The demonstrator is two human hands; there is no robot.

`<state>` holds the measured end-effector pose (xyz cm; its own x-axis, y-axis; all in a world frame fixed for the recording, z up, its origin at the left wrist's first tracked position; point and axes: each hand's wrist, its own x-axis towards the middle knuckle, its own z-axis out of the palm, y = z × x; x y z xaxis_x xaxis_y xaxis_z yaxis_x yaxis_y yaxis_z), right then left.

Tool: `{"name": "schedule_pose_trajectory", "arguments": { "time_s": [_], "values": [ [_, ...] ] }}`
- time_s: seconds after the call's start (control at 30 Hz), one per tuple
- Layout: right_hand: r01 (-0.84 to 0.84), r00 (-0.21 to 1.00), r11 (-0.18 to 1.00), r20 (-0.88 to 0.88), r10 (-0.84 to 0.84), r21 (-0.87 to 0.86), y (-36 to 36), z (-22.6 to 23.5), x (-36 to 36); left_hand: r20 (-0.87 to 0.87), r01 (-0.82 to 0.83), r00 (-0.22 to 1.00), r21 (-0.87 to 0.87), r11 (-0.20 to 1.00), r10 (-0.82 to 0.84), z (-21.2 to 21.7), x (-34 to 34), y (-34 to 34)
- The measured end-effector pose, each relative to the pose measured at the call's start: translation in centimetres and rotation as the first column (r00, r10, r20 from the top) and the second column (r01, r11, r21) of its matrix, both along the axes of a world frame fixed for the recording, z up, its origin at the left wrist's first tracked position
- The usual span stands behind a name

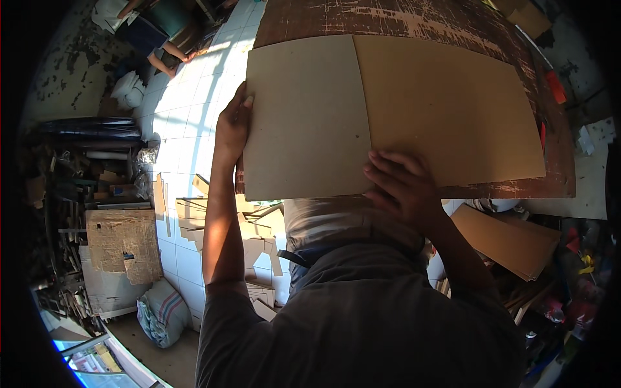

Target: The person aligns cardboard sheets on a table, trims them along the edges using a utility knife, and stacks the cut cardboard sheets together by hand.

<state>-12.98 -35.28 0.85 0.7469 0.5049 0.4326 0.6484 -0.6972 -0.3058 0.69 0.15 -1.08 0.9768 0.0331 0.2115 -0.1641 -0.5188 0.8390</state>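
A smooth grey cardboard sheet (304, 123) lies in front of me, its right edge meeting or overlapping a larger tan cardboard sheet (453, 110). Both rest on a worn brown tabletop (563, 168). My left hand (234, 126) is closed on the grey sheet's left edge, thumb at the rim; some of its fingers are hidden. Near the lower end of the seam, my right hand (402, 187) lies with fingers stretched out and slightly apart, touching the sheets. Nothing shows in its grasp.
Cardboard offcuts (255, 226) litter the white tiled floor (184, 129) at left. Flat brown boards (508, 239) lie below the table at right. A stuffed sack (165, 317) and scuffed board (123, 246) stand lower left. Another person (145, 39) is at the far left.
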Motion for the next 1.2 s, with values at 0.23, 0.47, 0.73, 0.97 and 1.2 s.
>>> {"name": "schedule_pose_trajectory", "arguments": {
  "time_s": [0.23, 0.47, 0.73, 0.97, 1.2],
  "values": [
    [-0.009, 1.000, 1.000, 0.025, 0.009, -0.018, -0.2, 0.0, 0.1, -0.034, -0.029, 0.999, 0.062, 0.998, 0.031, 0.2, -0.2, -0.2],
    [-0.026, 1.000, 1.000, 0.002, 0.026, 0.013, -0.4, -0.4, 0.5, -0.069, -0.029, 0.997, 0.000, 1.000, 0.029, 1.1, -0.3, -0.7],
    [-0.027, 0.999, 1.000, -0.022, 0.026, -0.011, -0.2, -0.2, 0.1, -0.096, -0.006, 0.995, -0.080, 0.997, -0.002, 1.3, 3.3, 0.4],
    [-0.012, 1.000, 1.000, -0.027, 0.011, -0.024, -0.2, -0.4, 0.0, -0.246, -0.022, 0.966, -0.385, 0.923, -0.080, 1.0, 7.2, 0.6],
    [-0.013, 0.999, 0.999, -0.044, 0.011, -0.051, -0.5, 0.1, 0.2, -0.134, 0.003, 0.990, -0.232, 0.973, -0.035, 0.3, 7.3, -0.2]
  ]
}}
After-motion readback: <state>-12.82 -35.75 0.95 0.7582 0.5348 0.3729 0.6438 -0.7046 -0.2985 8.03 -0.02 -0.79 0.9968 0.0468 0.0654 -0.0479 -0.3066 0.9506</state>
